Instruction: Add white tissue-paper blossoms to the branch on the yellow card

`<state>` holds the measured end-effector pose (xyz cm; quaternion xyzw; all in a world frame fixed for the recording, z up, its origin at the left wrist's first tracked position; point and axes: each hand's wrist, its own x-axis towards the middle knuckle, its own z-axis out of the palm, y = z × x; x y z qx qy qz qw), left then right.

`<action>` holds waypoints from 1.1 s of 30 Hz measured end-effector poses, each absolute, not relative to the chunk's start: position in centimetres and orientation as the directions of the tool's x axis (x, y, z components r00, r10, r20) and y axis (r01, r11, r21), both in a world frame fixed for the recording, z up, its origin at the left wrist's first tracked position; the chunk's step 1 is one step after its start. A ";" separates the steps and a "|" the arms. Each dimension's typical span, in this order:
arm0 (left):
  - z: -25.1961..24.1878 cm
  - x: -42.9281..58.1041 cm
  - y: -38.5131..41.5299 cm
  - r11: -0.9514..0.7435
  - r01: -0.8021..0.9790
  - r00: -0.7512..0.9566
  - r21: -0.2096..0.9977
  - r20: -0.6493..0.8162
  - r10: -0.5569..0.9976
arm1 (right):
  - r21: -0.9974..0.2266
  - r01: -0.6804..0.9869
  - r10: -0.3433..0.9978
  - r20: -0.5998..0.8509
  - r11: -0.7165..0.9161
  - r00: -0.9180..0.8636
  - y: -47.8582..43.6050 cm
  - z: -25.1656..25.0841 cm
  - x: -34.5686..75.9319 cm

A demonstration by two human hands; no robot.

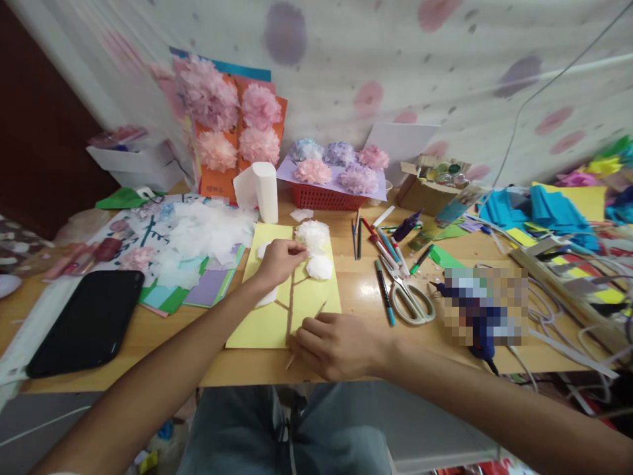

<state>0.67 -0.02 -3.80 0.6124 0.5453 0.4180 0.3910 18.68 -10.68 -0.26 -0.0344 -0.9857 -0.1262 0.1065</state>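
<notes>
A yellow sheet of paper (262,324) lies on the table before me, with a brown branching stem (289,310) on it. At its upper right sits a ruffled white tissue flower (312,235); below that is a flatter white tissue piece (319,267). More white pieces are partly hidden by my left arm. My left hand (283,261) reaches over the sheet, its fingertips pinched at the ruffled flower's left edge. Resting on the lower right of the sheet, my right hand (330,343) is curled round a thin wooden stick (289,361) that pokes out at both ends.
White tissue sheets (208,227) and a black tablet-like object (91,323) lie left. Behind stand a white paper roll (267,191) and a red basket (321,198) bearing paper flowers. To the right are scissors (411,300), several pens, a glue gun (482,333) and cables.
</notes>
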 end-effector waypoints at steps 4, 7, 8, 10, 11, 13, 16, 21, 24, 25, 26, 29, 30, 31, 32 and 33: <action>-4.1 0.8 0.1 -0.081 0.334 0.052 0.939 0.067 0.996 | -0.089 0.350 0.341 0.538 0.932 -0.771 -10.6 -0.1 20.0; -4.1 0.8 0.0 -0.080 0.340 0.058 0.937 0.064 0.996 | -0.638 0.420 0.747 0.642 0.645 -0.173 -8.5 -0.2 20.3; -4.1 0.8 -0.1 -0.078 0.343 0.055 0.936 0.062 0.997 | -0.755 0.347 0.808 0.589 0.556 -0.013 -7.5 -0.4 20.2; -4.0 0.8 -0.2 -0.070 0.344 0.046 0.936 0.058 0.997 | -0.855 0.252 0.861 0.494 0.454 0.123 -5.5 -0.7 19.7; -3.9 0.9 -0.3 -0.070 0.342 0.043 0.937 0.059 0.997 | -0.868 0.239 0.867 0.475 0.435 0.148 -4.7 -1.0 19.5; -3.8 1.0 -0.3 -0.077 0.334 0.039 0.939 0.068 0.997 | -0.868 0.244 0.866 0.476 0.433 0.155 -3.6 -1.4 19.2; -3.9 1.1 -0.2 -0.087 0.331 0.039 0.940 0.079 0.996 | -0.847 0.275 0.854 0.503 0.455 0.134 -3.2 -2.0 19.1; -4.1 1.3 0.0 -0.099 0.346 0.032 0.933 0.094 0.995 | -0.839 0.256 0.849 0.518 0.480 0.106 -3.5 -2.4 19.0; -4.1 1.4 -0.1 -0.108 0.368 0.021 0.924 0.108 0.994 | -0.849 0.240 0.861 0.502 0.471 0.084 -3.4 -2.5 18.9; -4.1 1.5 -0.2 -0.110 0.375 0.021 0.920 0.110 0.994 | -0.849 0.241 0.862 0.500 0.470 0.081 -3.4 -2.6 18.9; -4.1 1.5 -0.2 -0.113 0.382 0.023 0.917 0.112 0.993 | -0.848 0.244 0.862 0.500 0.470 0.080 -3.4 -2.6 18.9; -4.0 1.5 -0.2 -0.120 0.401 0.025 0.908 0.120 0.992 | -0.840 0.266 0.860 0.506 0.473 0.069 -3.4 -2.6 18.9; -4.1 1.5 -0.1 -0.123 0.406 0.022 0.905 0.124 0.992 | -0.837 0.276 0.861 0.505 0.471 0.062 -3.4 -2.6 18.9; -4.1 1.5 -0.1 -0.125 0.409 0.020 0.904 0.128 0.992 | -0.834 0.287 0.862 0.505 0.471 0.051 -3.4 -2.7 18.9; -4.2 1.5 -0.1 -0.129 0.409 0.020 0.903 0.132 0.991 | -0.830 0.297 0.862 0.505 0.473 0.039 -3.4 -2.7 19.0; -4.2 1.5 0.0 -0.132 0.409 0.020 0.903 0.136 0.991 | -0.825 0.305 0.861 0.508 0.476 0.029 -3.4 -2.7 19.0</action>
